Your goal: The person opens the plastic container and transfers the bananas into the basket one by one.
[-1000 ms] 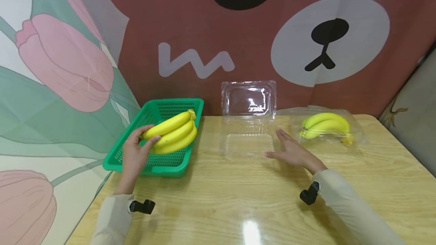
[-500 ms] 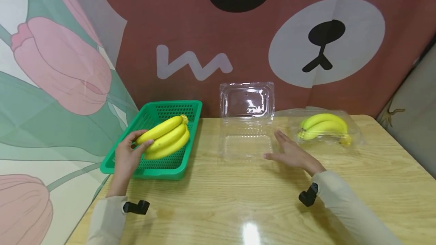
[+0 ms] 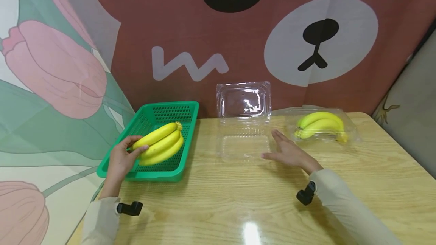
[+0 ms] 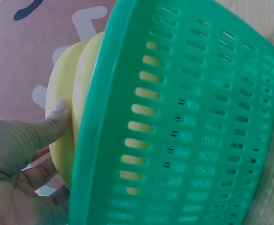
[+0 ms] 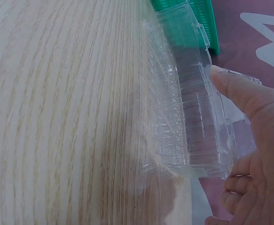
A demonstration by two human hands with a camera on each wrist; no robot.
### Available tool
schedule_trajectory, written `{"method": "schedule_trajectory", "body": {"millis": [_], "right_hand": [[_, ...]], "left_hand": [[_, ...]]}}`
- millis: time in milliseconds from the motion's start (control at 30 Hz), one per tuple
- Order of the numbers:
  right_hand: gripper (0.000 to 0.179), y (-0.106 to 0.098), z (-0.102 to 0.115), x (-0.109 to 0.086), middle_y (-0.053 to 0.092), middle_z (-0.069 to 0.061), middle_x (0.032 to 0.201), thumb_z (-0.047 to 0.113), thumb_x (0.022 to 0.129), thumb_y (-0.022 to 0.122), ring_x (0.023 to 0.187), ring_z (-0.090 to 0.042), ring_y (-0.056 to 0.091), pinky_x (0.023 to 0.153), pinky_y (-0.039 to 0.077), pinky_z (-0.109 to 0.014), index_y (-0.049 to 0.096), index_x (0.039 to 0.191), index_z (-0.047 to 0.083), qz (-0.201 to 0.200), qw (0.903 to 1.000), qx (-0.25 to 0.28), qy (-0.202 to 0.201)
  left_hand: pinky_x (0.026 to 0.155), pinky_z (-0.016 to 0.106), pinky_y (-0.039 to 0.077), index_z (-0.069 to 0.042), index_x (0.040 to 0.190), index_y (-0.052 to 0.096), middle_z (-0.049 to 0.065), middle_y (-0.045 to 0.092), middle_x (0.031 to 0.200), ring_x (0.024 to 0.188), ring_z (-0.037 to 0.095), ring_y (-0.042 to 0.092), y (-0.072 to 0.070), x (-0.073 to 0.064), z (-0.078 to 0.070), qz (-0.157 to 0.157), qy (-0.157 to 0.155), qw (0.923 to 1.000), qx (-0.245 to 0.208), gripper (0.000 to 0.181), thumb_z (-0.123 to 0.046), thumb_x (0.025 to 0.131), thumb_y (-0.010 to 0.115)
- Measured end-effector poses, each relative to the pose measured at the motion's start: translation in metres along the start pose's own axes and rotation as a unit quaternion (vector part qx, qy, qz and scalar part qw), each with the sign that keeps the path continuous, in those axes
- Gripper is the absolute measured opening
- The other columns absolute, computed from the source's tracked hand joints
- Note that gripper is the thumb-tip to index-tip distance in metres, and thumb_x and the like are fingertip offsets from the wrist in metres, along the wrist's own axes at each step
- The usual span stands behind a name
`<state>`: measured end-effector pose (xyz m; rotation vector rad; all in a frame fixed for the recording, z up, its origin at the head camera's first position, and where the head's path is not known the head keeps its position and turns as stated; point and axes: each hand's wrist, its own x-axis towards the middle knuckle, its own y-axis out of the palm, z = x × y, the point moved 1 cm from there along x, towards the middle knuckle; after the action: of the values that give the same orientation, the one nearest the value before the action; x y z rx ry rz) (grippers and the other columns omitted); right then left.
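Observation:
My left hand (image 3: 120, 158) pinches the tip end of a bunch of yellow bananas (image 3: 160, 143), thumb on the near side, fingers behind. The bunch is tilted, stem end to the upper right, over the green slotted basket (image 3: 190, 150). Through the slots in the left wrist view, part of the bananas (image 4: 64, 75) shows behind the basket wall. A clear plastic clamshell box (image 3: 243, 120) stands with its lid raised at the middle of the table. Beside its right edge my right hand (image 3: 289, 153) is spread, thumb and fingers extended; in the right wrist view the thumb (image 5: 230, 89) is at the rim.
A second clear box (image 3: 351, 124) with bananas (image 3: 321, 124) inside lies at the table's right back. The wooden table (image 3: 211, 199) meets a printed cloth backdrop (image 3: 184, 18) along its back edge.
My left hand has moved left and down with the bananas, bringing them lower over the basket. The right hand stays beside the clamshell box. The head view has shifted slightly.

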<state>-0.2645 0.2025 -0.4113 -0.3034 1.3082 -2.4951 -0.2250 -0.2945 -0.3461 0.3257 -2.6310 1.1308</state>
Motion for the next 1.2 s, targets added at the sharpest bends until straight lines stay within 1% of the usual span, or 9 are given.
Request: {"method": "schedule_trajectory", "body": {"millis": [167, 333, 467, 667, 800, 1000, 1200], "right_hand": [[0.104, -0.001, 0.001, 0.0, 0.003, -0.025, 0.157, 0.058, 0.088, 0.06, 0.143, -0.043, 0.005, 0.111, 0.009, -0.059, 0.01, 0.15, -0.008, 0.001, 1.0, -0.002, -0.002], [0.103, -0.001, 0.002, 0.0, 0.003, -0.026, 0.157, 0.057, 0.089, 0.06, 0.142, -0.044, 0.005, 0.111, 0.009, -0.059, 0.01, 0.15, -0.009, 0.003, 1.0, -0.006, -0.003], [0.103, -0.001, 0.001, 0.0, 0.003, -0.026, 0.157, 0.057, 0.089, 0.06, 0.142, -0.044, 0.005, 0.111, 0.008, -0.059, 0.01, 0.15, -0.009, 0.003, 1.0, -0.006, -0.003], [0.104, -0.001, 0.002, 0.0, 0.003, -0.026, 0.157, 0.058, 0.088, 0.06, 0.142, -0.044, 0.005, 0.111, 0.009, -0.059, 0.01, 0.15, -0.009, 0.002, 1.0, -0.004, -0.001], [0.105, -0.001, 0.002, 0.0, 0.003, -0.025, 0.157, 0.059, 0.088, 0.06, 0.143, -0.043, 0.004, 0.111, 0.008, -0.059, 0.009, 0.15, -0.009, 0.004, 1.0, 0.0, 0.0], [0.107, 0.0, 0.001, 0.001, 0.002, -0.024, 0.157, 0.061, 0.087, 0.06, 0.143, -0.042, 0.003, 0.112, 0.008, -0.058, 0.008, 0.151, -0.008, 0.007, 1.0, -0.002, 0.002], [0.107, 0.001, 0.001, 0.002, 0.003, -0.025, 0.157, 0.06, 0.087, 0.06, 0.143, -0.042, 0.004, 0.112, 0.008, -0.058, 0.009, 0.15, -0.009, 0.005, 1.0, -0.002, 0.001]], "left_hand": [[0.08, 0.046, 0.047, 0.0, 0.128, 0.057, 0.025, 0.057, 0.121, 0.108, 0.037, 0.052, 0.0, 0.001, 0.004, 0.018, 0.0, 0.9998, 0.008, 0.045, -0.025, 0.092, 0.068], [0.083, 0.052, 0.046, 0.001, 0.128, 0.056, 0.026, 0.055, 0.122, 0.109, 0.04, 0.05, 0.0, 0.001, 0.004, 0.043, -0.004, 0.999, 0.013, 0.046, -0.027, 0.092, 0.068], [0.085, 0.053, 0.045, 0.0, 0.128, 0.056, 0.026, 0.054, 0.123, 0.11, 0.04, 0.049, 0.001, 0.001, 0.004, 0.063, -0.011, 0.9979, 0.011, 0.047, -0.028, 0.092, 0.068], [0.089, 0.057, 0.043, -0.001, 0.128, 0.055, 0.025, 0.054, 0.125, 0.116, 0.042, 0.046, 0.002, 0.004, 0.007, 0.088, -0.018, 0.9959, 0.01, 0.049, -0.03, 0.091, 0.069], [0.089, 0.057, 0.042, -0.001, 0.127, 0.056, 0.025, 0.054, 0.126, 0.117, 0.042, 0.045, 0.002, 0.006, 0.009, 0.093, -0.021, 0.9953, 0.017, 0.05, -0.032, 0.09, 0.07], [0.088, 0.057, 0.042, 0.0, 0.125, 0.057, 0.025, 0.055, 0.124, 0.114, 0.042, 0.046, 0.003, 0.009, 0.012, 0.093, -0.016, 0.9954, 0.019, 0.047, -0.029, 0.09, 0.071], [0.083, 0.054, 0.045, 0.001, 0.125, 0.056, 0.026, 0.053, 0.125, 0.113, 0.043, 0.046, 0.005, 0.008, 0.015, 0.109, -0.024, 0.9937, 0.012, 0.047, -0.026, 0.091, 0.07]]}}
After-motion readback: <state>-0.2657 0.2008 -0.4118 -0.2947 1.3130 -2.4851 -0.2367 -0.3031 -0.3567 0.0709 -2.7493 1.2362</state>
